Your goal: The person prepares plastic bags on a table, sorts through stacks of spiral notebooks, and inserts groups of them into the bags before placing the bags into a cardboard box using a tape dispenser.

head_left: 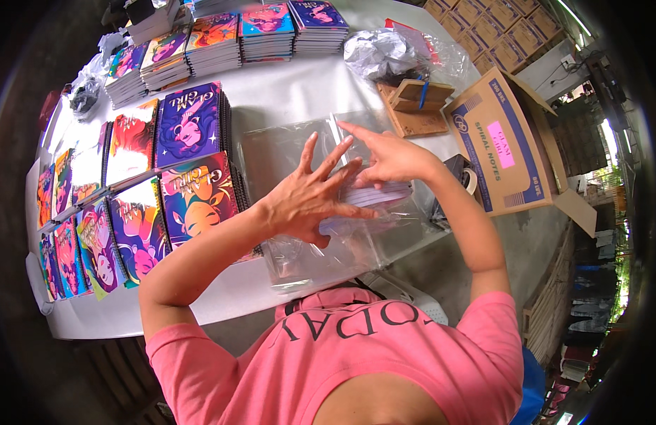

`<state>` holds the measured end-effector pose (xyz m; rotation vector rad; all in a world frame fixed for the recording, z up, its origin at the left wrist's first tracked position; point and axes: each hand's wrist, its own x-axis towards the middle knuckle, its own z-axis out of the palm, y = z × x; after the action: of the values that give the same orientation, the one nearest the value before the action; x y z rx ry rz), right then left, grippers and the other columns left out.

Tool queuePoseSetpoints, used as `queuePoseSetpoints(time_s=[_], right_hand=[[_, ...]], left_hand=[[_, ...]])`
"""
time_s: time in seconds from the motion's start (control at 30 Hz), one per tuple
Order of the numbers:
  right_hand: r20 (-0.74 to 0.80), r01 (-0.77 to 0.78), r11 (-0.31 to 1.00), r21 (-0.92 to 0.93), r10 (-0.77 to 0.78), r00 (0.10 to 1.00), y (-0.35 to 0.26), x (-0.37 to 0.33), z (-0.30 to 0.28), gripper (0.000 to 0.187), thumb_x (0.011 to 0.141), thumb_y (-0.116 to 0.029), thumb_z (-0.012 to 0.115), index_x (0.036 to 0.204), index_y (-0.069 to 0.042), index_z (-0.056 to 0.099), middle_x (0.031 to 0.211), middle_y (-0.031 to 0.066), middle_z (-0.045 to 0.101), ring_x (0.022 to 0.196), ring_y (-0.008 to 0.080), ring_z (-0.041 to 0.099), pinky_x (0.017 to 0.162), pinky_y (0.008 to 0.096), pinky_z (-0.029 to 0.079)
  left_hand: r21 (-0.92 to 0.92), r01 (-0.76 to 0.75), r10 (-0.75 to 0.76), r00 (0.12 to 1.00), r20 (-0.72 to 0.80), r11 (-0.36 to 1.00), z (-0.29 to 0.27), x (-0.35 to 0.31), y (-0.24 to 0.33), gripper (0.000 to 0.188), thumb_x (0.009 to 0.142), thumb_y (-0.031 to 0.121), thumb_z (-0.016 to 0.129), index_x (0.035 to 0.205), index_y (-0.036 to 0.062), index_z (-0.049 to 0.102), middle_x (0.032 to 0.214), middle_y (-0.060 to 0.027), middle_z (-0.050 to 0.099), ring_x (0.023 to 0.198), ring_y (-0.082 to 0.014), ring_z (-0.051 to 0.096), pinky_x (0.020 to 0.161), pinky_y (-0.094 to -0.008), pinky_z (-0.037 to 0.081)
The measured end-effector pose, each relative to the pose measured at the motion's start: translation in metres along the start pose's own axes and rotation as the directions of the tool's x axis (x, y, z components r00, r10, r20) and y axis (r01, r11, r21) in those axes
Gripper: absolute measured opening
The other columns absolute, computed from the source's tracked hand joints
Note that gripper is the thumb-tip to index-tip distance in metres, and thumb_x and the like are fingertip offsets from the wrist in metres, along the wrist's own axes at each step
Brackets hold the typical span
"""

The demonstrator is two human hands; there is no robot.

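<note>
My left hand [317, 188] is open, its fingers spread over a clear plastic wrap [294, 265] on the table in front of me. Just right of it, my right hand [395, 157] stretches its index finger along a bright fold of the plastic, with the other fingers partly bent; I see nothing held in it. Under both hands lies a stack with white page edges [381, 196], mostly hidden by my hands and the plastic. To the left, spiral notebooks [193, 127] with colourful covers stand in stacked rows, close to my left forearm.
More notebook stacks [267, 32] line the table's far side. Crumpled plastic [377, 53] and a wooden block stand [413, 106] sit at the back right. Right of my arm are a tape roll [470, 180] and an open cardboard box [501, 149]. Cartons [491, 32] are piled beyond.
</note>
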<state>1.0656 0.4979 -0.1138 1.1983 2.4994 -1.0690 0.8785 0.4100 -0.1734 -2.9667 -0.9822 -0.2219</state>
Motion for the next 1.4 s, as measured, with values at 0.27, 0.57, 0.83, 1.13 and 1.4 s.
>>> queuePoseSetpoints(time_s=[0.27,0.57,0.83,1.13,1.4], right_hand=[[-0.111,0.201,0.979,0.045,-0.195,0.974,0.061,-0.053,-0.028,0.096,0.060,-0.020,0.080,0.142,-0.022,0.030,0.117,0.0163,0.053,0.111,0.0300,0.051,0.084,0.0421,0.047],[-0.644,0.533,0.800,0.275,-0.259,0.720,0.105,-0.046,0.097,0.036,0.062,-0.013,0.081,0.096,-0.021,0.072,0.150,0.0117,0.022,0.137,0.0301,0.021,0.108,0.0430,0.027],[-0.642,0.617,0.765,0.185,-0.381,0.665,0.070,-0.058,0.061,0.028,0.073,-0.032,0.075,0.098,-0.019,0.071,0.149,0.0131,0.024,0.137,0.0319,0.022,0.108,0.0448,0.025],[-0.626,0.493,0.692,0.527,-0.076,0.776,0.094,-0.044,0.083,0.014,0.074,-0.014,0.075,0.081,-0.005,0.067,0.135,0.0133,0.045,0.125,0.0250,0.042,0.101,0.0365,0.034],[-0.277,0.280,0.142,0.950,-0.037,0.960,0.094,-0.024,0.054,0.029,0.079,-0.014,0.072,0.105,-0.003,0.065,0.126,0.0085,0.053,0.104,0.0160,0.055,0.091,0.0282,0.040]], left_hand=[[-0.030,0.158,-0.161,0.982,-0.103,0.987,0.009,0.005,0.020,0.097,0.053,0.045,0.079,0.135,0.0535,0.028,0.148,-0.0128,0.022,0.137,-0.0462,0.005,0.098,-0.0753,0.002],[-0.291,0.161,-0.321,0.665,-0.674,0.943,0.010,0.045,0.057,0.016,0.071,0.026,0.072,0.086,0.0223,0.070,0.104,0.0099,0.063,0.120,-0.0271,0.050,0.104,-0.0674,-0.006],[-0.497,0.474,-0.678,0.611,-0.408,0.726,0.015,0.022,0.066,0.067,0.055,0.058,0.078,0.112,0.0249,0.065,0.144,-0.0162,0.028,0.136,-0.0442,0.012,0.100,-0.0692,0.011],[-0.767,0.406,-0.832,0.474,-0.288,0.497,0.036,0.023,0.058,0.045,0.055,0.035,0.086,0.092,0.0140,0.073,0.142,-0.0191,0.031,0.129,-0.0375,0.035,0.101,-0.0443,0.035],[-0.945,0.327,-0.853,0.497,0.157,0.017,0.027,0.029,0.028,0.031,0.062,0.028,0.083,0.083,0.0082,0.073,0.095,-0.0150,0.063,0.097,-0.0231,0.060,0.085,-0.0340,0.046]])
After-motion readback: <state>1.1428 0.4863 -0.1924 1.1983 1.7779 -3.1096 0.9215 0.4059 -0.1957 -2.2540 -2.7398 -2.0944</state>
